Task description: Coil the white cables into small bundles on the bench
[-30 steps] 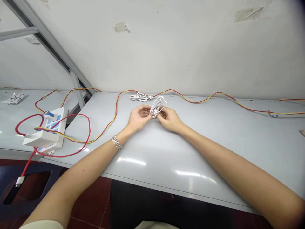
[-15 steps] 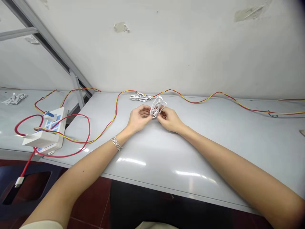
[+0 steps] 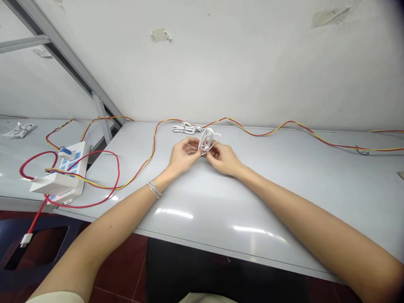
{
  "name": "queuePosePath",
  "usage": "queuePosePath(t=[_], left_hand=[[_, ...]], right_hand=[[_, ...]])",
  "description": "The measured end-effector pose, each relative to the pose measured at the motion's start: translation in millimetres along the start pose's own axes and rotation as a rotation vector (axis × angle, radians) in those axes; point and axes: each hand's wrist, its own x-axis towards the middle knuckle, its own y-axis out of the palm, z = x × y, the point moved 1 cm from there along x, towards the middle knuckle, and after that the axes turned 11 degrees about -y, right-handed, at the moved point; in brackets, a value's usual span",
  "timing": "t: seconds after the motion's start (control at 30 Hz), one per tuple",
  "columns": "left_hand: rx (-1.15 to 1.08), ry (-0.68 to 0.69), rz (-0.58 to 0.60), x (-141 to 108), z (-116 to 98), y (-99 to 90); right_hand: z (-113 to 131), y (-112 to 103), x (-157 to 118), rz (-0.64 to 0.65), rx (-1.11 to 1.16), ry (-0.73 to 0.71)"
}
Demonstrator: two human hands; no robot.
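At the left end of the grey bench (image 3: 252, 181), a white electrical box (image 3: 59, 179) sits near the front edge, with a twisted red-and-yellow wire (image 3: 154, 145) looped across it and running along the rear edge. My left hand (image 3: 184, 153), a silver bracelet (image 3: 154, 189) at its wrist, has its fingers closed on the coiled white cable (image 3: 207, 141), held between both hands near mid-bench. My right hand (image 3: 222, 160) grips the same coil with clenched fingertips. A second white cable bundle (image 3: 186, 128) lies just behind, near the rear edge.
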Motion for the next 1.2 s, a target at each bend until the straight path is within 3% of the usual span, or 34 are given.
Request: queuePosePath(t=[0.27, 0.83, 1.2], left_hand=[[0.058, -0.049, 0.063, -2.2, 1.5, 1.0], [0.046, -0.046, 0.037, -1.0, 2.6, -0.7], [0.117, -0.010, -0.027, -0.4, 2.6, -1.2]], right_hand=[[-3.9, -0.5, -1.1, -0.005, 0.040, 0.041], [-4.1, 0.3, -0.7, -0.041, 0.067, 0.037], [-5.2, -0.2, -0.3, -0.001, 0.236, 0.052]])
